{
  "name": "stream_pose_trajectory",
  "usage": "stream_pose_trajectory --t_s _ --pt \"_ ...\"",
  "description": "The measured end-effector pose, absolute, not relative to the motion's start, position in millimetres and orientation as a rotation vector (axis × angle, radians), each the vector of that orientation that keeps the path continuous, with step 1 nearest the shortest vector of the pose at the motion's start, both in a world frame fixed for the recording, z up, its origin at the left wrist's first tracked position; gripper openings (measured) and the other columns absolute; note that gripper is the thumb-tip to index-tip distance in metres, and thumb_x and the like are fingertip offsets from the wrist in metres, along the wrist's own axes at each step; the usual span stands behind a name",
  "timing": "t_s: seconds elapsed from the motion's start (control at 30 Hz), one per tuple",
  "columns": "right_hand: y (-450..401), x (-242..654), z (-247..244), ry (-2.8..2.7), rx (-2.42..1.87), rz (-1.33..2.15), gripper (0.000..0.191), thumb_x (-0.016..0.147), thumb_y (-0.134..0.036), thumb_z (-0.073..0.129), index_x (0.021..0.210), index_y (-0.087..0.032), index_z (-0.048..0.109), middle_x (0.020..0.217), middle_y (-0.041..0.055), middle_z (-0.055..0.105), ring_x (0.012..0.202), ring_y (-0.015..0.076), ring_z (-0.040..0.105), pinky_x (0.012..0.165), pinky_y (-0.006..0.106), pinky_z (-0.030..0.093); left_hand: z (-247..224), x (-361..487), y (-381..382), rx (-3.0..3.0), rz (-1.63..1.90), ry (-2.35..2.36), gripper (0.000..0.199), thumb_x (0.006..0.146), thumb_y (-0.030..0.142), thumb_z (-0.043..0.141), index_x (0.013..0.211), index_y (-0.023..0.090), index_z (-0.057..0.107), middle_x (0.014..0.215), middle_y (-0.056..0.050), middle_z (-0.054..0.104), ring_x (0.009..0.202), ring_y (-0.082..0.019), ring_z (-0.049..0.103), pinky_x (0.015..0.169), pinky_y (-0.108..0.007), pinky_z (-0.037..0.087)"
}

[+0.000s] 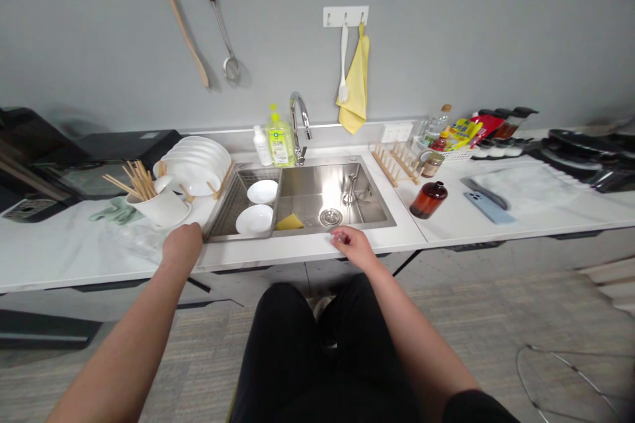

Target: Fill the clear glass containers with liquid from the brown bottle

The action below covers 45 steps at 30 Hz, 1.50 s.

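My left hand [183, 244] is closed in a fist on the counter, beside the white utensil holder [159, 209] and the left corner of the sink; whatever it may grip is hidden. Chopsticks and a white spoon stand in the holder. My right hand [353, 244] hovers at the sink's front edge, fingers loosely curled and apart from the thumb, nothing visible between them. Inside the steel sink [317, 188], a drain basket [233, 205] on the left contains two white bowls, the nearer bowl [254, 219] and the farther bowl [262, 192]. A yellow sponge [290, 221] lies right of them.
White plates [196, 162] stand in a rack at left. Behind the sink are a dish soap bottle [280, 142] and the faucet [299, 122]. On the right are a wooden rack [397, 164], an amber bottle [429, 200], a phone [489, 207] and seasonings.
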State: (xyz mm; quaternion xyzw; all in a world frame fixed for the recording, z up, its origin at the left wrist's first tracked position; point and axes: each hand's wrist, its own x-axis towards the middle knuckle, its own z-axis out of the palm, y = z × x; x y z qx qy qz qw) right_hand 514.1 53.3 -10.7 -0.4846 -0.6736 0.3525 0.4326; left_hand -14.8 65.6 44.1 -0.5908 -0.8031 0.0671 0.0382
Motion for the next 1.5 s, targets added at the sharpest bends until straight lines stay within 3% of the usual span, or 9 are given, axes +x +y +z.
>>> stream_pose_trajectory --t_s 0.27,0.47,0.9,1.0,1.13,1.23,1.3,1.4,1.5 --pt "54 515 -15 -1.689 -1.198 0.862 0.032 0.09 -0.046 0.079 0.11 -0.022 0.086 0.089 0.0026 0.078 0.07 0.0181 0.06 0.068 0.031 0.049 38 -23 63 -1.77 0.146 -2.471 0.044 0.106 0.027 0.047 0.129 0.001 0.074 0.122 -0.034 0.072 0.11 -0.045 0.078 0.088 -0.05 0.061" --pt "54 515 -15 -1.694 -1.188 0.854 0.029 0.092 -0.046 0.08 0.109 -0.023 0.086 0.089 0.0024 0.078 0.068 0.0179 0.059 0.068 0.032 0.049 33 -31 70 -1.822 0.174 -2.519 0.04 0.101 0.019 0.05 0.12 -0.003 0.078 0.115 -0.038 0.076 0.11 -0.049 0.079 0.089 -0.052 0.061" --pt "56 513 -21 -1.655 -1.172 0.858 0.028 0.089 -0.047 0.083 0.106 -0.026 0.087 0.085 0.0016 0.077 0.066 0.0183 0.059 0.065 0.031 0.049 44 -31 72 -1.867 0.27 -2.511 0.027 0.091 0.019 0.06 0.101 0.005 0.081 0.111 -0.035 0.08 0.111 -0.049 0.079 0.094 -0.056 0.062" --pt "53 516 -17 -1.61 -1.131 0.897 0.033 0.089 -0.052 0.083 0.107 -0.024 0.085 0.081 0.0009 0.074 0.065 0.018 0.059 0.064 0.031 0.05 51 -25 72 -1.868 0.195 -2.452 0.028 0.091 0.022 0.062 0.106 0.006 0.079 0.111 -0.033 0.079 0.107 -0.049 0.08 0.091 -0.055 0.062" --pt "49 551 -14 -1.435 -1.148 0.758 0.039 0.092 -0.056 0.079 0.113 -0.023 0.08 0.086 0.0024 0.074 0.067 0.0183 0.059 0.066 0.033 0.05 50 7 68 -2.009 -0.383 -2.331 0.042 0.092 0.042 0.067 0.12 0.015 0.082 0.11 -0.02 0.082 0.102 -0.039 0.079 0.092 -0.045 0.061" --pt "50 608 -11 -1.224 -1.29 0.426 0.036 0.093 -0.055 0.078 0.11 -0.023 0.073 0.086 0.0006 0.068 0.072 0.0197 0.06 0.071 0.035 0.052 34 54 65 -2.05 -1.026 -2.413 0.056 0.091 0.06 0.069 0.128 0.02 0.085 0.103 -0.011 0.084 0.089 -0.03 0.075 0.087 -0.04 0.06" --pt "57 654 -7 -1.067 -1.418 0.124 0.038 0.09 -0.054 0.079 0.109 -0.024 0.067 0.095 0.0021 0.067 0.082 0.0222 0.064 0.079 0.038 0.056 19 91 66 -2.041 -1.392 -2.421 0.057 0.088 0.059 0.071 0.127 0.021 0.086 0.111 -0.01 0.086 0.082 -0.025 0.071 0.085 -0.039 0.06" --pt "77 718 0 -0.942 -1.562 -0.136 0.075 0.078 -0.059 0.085 0.138 -0.022 0.058 0.133 0.0132 0.065 0.115 0.0324 0.068 0.096 0.048 0.06 3 146 75 -2.12 -1.757 -2.328 0.05 0.086 0.053 0.076 0.123 0.021 0.086 0.124 -0.011 0.086 0.081 -0.021 0.07 0.087 -0.04 0.061" --pt "105 761 1 -0.99 -1.634 -0.087 0.124 0.067 -0.063 0.092 0.167 -0.016 0.035 0.166 0.0263 0.046 0.146 0.0425 0.056 0.12 0.061 0.052 -7 193 89 -2.273 -1.963 -2.154 0.042 0.085 0.047 0.08 0.118 0.021 0.085 0.116 -0.011 0.086 0.088 -0.024 0.075 0.092 -0.042 0.064"
